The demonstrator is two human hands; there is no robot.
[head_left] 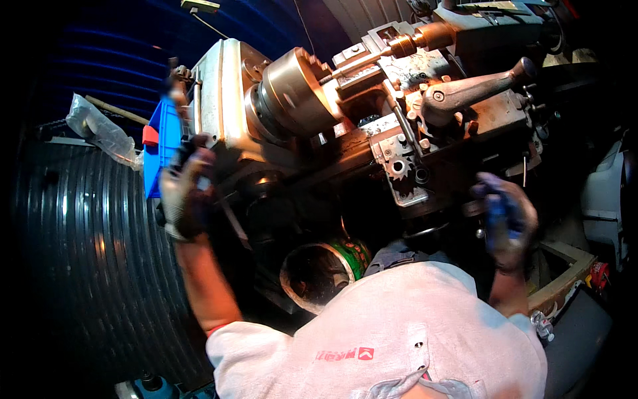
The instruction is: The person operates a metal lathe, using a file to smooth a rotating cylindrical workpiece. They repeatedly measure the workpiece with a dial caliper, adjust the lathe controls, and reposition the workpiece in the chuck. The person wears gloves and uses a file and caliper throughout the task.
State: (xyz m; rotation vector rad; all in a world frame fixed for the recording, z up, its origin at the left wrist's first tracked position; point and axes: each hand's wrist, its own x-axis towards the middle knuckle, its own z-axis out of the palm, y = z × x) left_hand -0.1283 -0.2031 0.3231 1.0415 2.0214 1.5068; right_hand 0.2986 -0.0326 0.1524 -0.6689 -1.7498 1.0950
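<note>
My left hand [189, 189], in a dark-stained glove, is at the headstock's left, beside a blue plastic tray [153, 159]. Its fingers are curled around something I cannot make out. My right hand [505, 213], gloved and blurred, is low at the right, in front of the lathe carriage [498, 116]; I cannot tell whether it holds anything. Above and between my hands is the lathe's large metal chuck [292, 93], with a slim bar at its jaws. A lever handle [475, 90] sits on the tool slide, above a plate with a star-shaped knob [399, 166].
A ribbed metal panel [100, 253] stands at the left, with a plastic bag [106, 130] above it. An open cylindrical container [312, 279] is below the lathe, near my body. A wooden frame [565, 253] and a white plastic object [601, 206] are at the right.
</note>
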